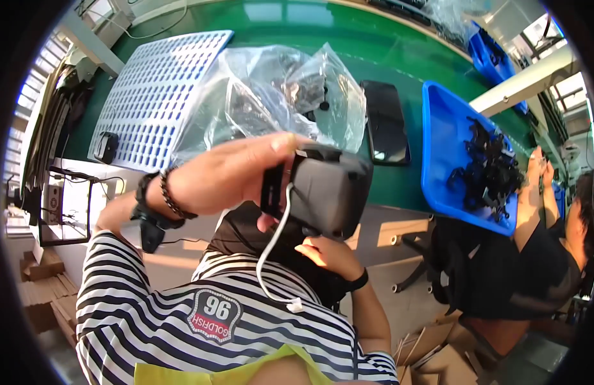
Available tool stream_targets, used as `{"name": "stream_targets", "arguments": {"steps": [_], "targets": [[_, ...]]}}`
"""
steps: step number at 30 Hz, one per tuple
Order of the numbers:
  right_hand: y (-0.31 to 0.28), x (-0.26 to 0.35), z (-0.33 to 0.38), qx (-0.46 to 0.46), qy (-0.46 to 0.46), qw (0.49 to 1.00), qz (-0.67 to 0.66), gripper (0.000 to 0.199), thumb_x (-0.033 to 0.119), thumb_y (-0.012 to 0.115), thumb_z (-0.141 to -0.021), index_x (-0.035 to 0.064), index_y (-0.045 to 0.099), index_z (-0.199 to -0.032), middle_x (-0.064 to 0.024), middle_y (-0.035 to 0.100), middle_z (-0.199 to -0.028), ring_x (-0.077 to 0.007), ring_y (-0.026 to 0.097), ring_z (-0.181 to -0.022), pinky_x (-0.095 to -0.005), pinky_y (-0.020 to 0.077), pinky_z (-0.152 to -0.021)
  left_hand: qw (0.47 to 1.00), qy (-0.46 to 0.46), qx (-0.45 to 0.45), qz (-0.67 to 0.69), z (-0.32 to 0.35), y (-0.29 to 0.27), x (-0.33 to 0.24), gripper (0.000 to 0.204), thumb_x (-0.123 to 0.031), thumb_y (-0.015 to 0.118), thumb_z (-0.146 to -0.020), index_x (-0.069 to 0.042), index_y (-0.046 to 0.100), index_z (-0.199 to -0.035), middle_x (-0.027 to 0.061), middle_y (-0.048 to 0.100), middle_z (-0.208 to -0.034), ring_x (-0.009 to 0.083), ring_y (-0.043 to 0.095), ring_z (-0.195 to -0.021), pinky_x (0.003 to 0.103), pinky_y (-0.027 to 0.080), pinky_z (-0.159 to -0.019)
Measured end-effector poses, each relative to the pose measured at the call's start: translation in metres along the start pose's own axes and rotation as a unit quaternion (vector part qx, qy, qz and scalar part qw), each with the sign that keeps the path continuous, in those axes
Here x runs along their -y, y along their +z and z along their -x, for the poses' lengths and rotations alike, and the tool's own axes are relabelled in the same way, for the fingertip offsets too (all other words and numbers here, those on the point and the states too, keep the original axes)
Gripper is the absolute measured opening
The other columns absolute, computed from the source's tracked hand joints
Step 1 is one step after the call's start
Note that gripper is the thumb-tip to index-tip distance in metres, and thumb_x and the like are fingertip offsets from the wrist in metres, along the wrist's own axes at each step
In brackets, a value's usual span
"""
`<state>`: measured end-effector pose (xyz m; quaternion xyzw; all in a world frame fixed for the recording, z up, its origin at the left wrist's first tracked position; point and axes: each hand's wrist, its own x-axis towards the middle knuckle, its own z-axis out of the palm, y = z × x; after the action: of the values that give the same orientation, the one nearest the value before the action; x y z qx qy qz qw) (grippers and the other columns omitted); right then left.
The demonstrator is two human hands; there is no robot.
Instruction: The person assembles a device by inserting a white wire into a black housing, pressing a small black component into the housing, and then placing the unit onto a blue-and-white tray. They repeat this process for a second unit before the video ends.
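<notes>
My left hand [236,170] is raised close in front of me and grips a dark grey, rounded box-shaped device [329,196]. Its fingers lie along the device's left side and top, some hidden behind it. A thin white cable [266,250] hangs from the device, ending in a small white plug [295,305] over my striped shirt. Lower down, near my lap, is my right hand [332,255], partly covered by the device; its fingers do not show clearly. Beyond the left hand, a clear plastic bag [258,83] with small black parts inside lies on the green table.
A white perforated tray [162,90] with a small black item [105,147] lies left. Right of the bag are a black tablet-like slab [385,122] and a blue bin [431,160] of black parts [486,170]. A person [534,269] sits at the right; cardboard [431,350] lies below.
</notes>
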<state>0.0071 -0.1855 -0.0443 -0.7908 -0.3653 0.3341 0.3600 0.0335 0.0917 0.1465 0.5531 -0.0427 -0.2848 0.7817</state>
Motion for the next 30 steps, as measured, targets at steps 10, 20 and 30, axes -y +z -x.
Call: {"name": "stream_targets", "arguments": {"steps": [10, 20, 30], "targets": [[0.032, -0.018, -0.029, -0.130, -0.020, 0.982, -0.135, 0.042, 0.031, 0.064, -0.102, -0.0007, 0.068, -0.075, -0.0094, 0.069, -0.066, -0.0180, 0.068, -0.058, -0.0302, 0.0506, -0.057, 0.981, 0.045, -0.189, -0.026, -0.139, -0.115, -0.112, 0.042, -0.050, 0.055, -0.103, -0.008, 0.060, -0.108, 0.0103, 0.069, -0.094, 0.0230, 0.067, -0.079, 0.034, 0.059, -0.073], [0.038, -0.019, -0.025, -0.152, -0.029, 0.963, -0.221, 0.042, 0.029, 0.063, -0.103, -0.0003, 0.069, -0.075, -0.0063, 0.070, -0.066, -0.0124, 0.068, -0.060, -0.0266, 0.0518, -0.057, 0.843, 0.077, -0.211, -0.490, -0.239, -0.271, -0.106, 0.058, -0.046, 0.059, -0.102, -0.001, 0.048, -0.137, 0.0231, 0.053, -0.136, 0.0356, 0.068, -0.103, 0.044, 0.062, -0.084], [0.040, -0.032, -0.022, -0.165, -0.016, 0.963, -0.212, 0.035, 0.026, 0.066, -0.101, 0.0000, 0.069, -0.077, -0.0075, 0.071, -0.067, -0.0151, 0.070, -0.062, -0.0265, 0.0515, -0.059, 0.808, 0.035, -0.307, -0.502, 0.058, -0.176, -0.177, 0.062, -0.048, 0.065, -0.098, -0.001, 0.054, -0.138, 0.0127, 0.064, -0.123, 0.0221, 0.063, -0.112, 0.035, 0.056, -0.094]]}}
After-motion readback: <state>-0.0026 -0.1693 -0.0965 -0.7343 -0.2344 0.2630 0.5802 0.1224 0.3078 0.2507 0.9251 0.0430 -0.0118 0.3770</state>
